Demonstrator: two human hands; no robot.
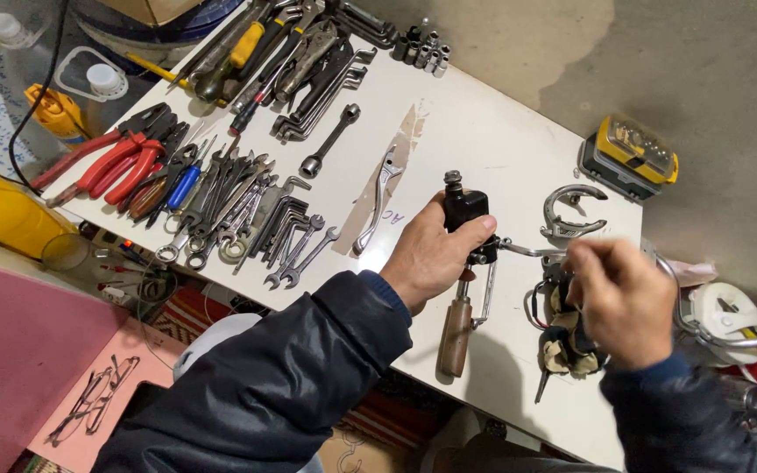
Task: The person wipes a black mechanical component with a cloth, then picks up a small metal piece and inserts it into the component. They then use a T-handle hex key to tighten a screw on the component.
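Nearest, two dark sleeves (282, 385). Beyond, left hand (431, 258) wrapped around a black block (464, 210), thumb across its side, clamping it steady above the white board (501, 149), probably so the other hand can work on it. From the block, a thin metal rod (527, 250) toward right hand (621, 298), blurred, fingers curled in as if pinching something small; what exactly, hard to tell. Under the hands, a wooden-handled tool (456, 333) and a rag (562, 346). Further off, wrenches (238, 210) and red pliers (107, 162) laid out in rows within reach, sockets (420, 48) at the far edge, a yellow case (633, 153) off the board.
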